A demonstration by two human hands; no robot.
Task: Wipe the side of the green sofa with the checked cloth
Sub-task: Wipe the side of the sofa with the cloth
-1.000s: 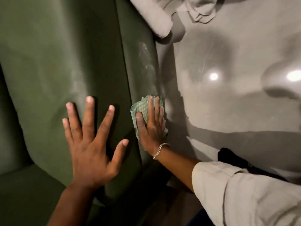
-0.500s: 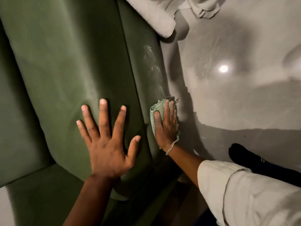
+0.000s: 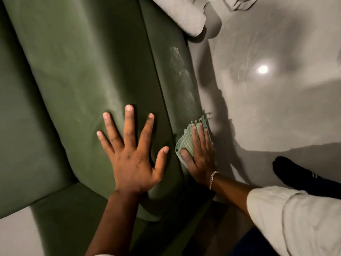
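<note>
The green sofa fills the left of the head view, its armrest top facing me and its outer side panel running down toward the floor. Pale streaks mark that side panel higher up. My left hand lies flat on the armrest top, fingers spread, holding nothing. My right hand presses the green checked cloth flat against the side panel, low near the floor. A silver bracelet sits on that wrist. Most of the cloth is hidden under my palm.
Glossy grey floor spreads to the right, with a lamp reflection on it. A pale cushion or blanket hangs over the sofa's far end. My dark-socked foot and light sleeve are at the lower right.
My right hand and the cloth have slid down the side panel toward the floor. My left hand stays flat on the armrest. The view has shifted left.
</note>
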